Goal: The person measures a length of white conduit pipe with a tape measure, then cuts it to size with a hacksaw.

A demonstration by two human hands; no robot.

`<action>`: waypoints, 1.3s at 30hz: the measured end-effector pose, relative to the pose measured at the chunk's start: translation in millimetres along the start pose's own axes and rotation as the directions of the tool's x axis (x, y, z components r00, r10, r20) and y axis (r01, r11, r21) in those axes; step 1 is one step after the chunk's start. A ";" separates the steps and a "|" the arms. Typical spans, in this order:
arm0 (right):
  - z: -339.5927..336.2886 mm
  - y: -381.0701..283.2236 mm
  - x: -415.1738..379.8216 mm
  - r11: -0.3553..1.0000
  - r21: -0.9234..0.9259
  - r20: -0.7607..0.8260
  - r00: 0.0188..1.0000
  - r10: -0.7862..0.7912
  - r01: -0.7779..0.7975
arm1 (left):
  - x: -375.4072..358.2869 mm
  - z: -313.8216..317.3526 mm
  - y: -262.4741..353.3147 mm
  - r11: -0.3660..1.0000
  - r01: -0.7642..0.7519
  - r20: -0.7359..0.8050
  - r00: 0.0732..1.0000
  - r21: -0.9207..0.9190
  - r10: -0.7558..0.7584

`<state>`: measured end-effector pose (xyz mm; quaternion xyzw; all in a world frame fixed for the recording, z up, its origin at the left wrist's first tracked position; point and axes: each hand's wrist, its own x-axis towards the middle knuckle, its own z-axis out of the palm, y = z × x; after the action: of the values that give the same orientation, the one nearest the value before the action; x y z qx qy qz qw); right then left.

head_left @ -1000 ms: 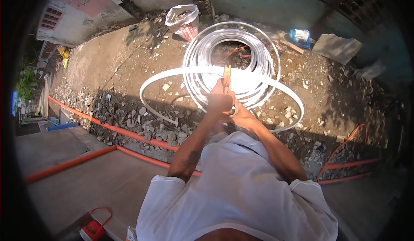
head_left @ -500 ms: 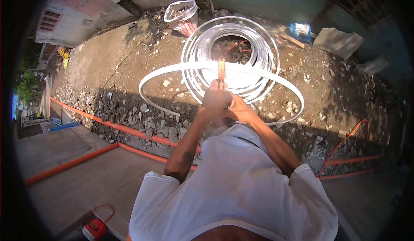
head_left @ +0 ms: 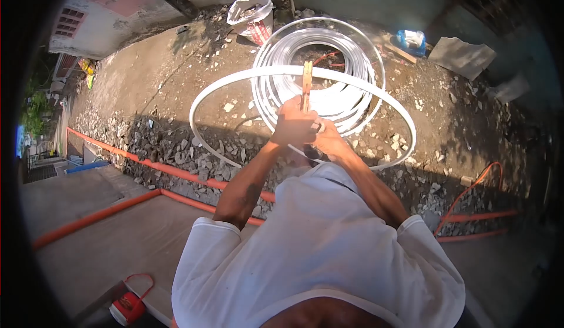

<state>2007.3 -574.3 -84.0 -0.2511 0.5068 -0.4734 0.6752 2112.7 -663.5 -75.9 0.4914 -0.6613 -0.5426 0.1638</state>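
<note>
My left hand (head_left: 294,123) is wrapped round the lower part of a long, narrow orange-brown tool (head_left: 307,81), whose exact kind I cannot make out. Its tip points away from me and overlaps the front of a raised loop of white tubing (head_left: 226,81). Close against the left hand, my right hand (head_left: 330,141) is closed, and what it grips is hidden. A short white stretch of tubing shows just below the hands. Beyond them a large coil of white tubing (head_left: 356,58) lies on the ground.
Broken stones (head_left: 194,157) cover the ground in front of me. Orange pipes (head_left: 167,169) run along the concrete edge. Farther off stand a white sack (head_left: 252,19), a blue container (head_left: 411,42) and a grey slab (head_left: 462,56). A red-and-white jug (head_left: 127,309) sits at lower left.
Both hands and the tool have moved slightly forward, away from my body. The front of the raised loop has shifted the same way, and the tool's tip is now more upright in view.
</note>
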 end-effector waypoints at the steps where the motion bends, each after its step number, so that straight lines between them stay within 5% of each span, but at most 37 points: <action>1: 0.0 -0.8 -1.7 0.995 -0.094 -0.030 0.999 0.027 -0.029 | 5.6 -0.6 -4.4 0.998 -0.002 -0.017 1.000 0.070 0.003; 6: -10.4 -18.8 -3.5 0.857 -0.507 -0.118 0.993 0.031 -0.087 | 9.2 4.3 -14.9 0.970 -0.114 -0.173 0.973 0.217 0.154; 7: -17.9 -20.4 -10.3 0.880 -0.465 -0.224 0.974 -0.015 -0.094 | 4.3 -2.4 1.3 0.985 0.159 -0.051 0.986 0.064 -0.155; 10: -17.2 -78.2 -39.6 0.735 -0.659 -0.382 0.912 -0.147 -0.157 | 16.9 -6.8 -36.9 0.998 -0.027 -0.208 0.977 0.064 0.040; 13: -26.3 -95.4 -12.1 0.459 -0.854 -0.194 0.670 -0.717 0.244 | 26.8 -14.8 -59.8 0.998 0.029 -0.167 0.985 -0.063 -0.039; 14: -36.0 -93.5 5.9 0.526 -0.828 -0.209 0.761 -0.614 0.197 | 33.5 -14.4 -75.2 0.994 0.016 -0.172 0.985 -0.107 -0.034; 17: -55.1 -81.9 44.5 0.701 -0.713 -0.229 0.938 -0.262 0.022 | 41.7 -7.9 -135.5 0.956 -0.294 -0.151 0.945 -0.012 0.289; 20: -61.3 -73.2 55.2 0.803 -0.574 -0.242 0.970 0.016 -0.157 | 37.9 -0.1 -181.8 0.983 -0.182 -0.132 0.975 -0.008 0.180; 21: -78.5 -48.4 70.3 0.794 -0.577 -0.239 0.969 0.060 -0.192 | 17.8 -1.6 -145.8 0.990 -0.019 -0.145 0.989 -0.142 -0.002; 22: -76.5 -46.8 68.6 0.788 -0.585 -0.241 0.969 0.058 -0.193 | 8.7 -3.6 -124.1 0.951 0.135 -0.138 0.974 -0.276 -0.179; 24: -65.6 -48.5 59.7 0.744 -0.641 -0.254 0.967 0.028 -0.190 | 6.9 -6.1 -140.7 0.969 -0.210 -0.145 0.963 0.127 0.228; 27: -55.8 -45.4 54.2 0.631 -0.749 -0.312 0.948 -0.069 -0.201 | 2.3 -1.3 -140.8 0.957 -0.192 -0.188 0.954 0.216 0.233; 39: -65.5 -45.1 55.1 0.596 -0.781 -0.323 0.938 -0.127 -0.188 | 1.0 -5.5 -108.5 0.911 -0.270 -0.137 0.936 0.312 0.325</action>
<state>1931.7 -633.6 -95.3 -0.4312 0.7795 -0.2193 0.3980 2167.6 -659.6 -169.6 0.4515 -0.7824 -0.3605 0.2325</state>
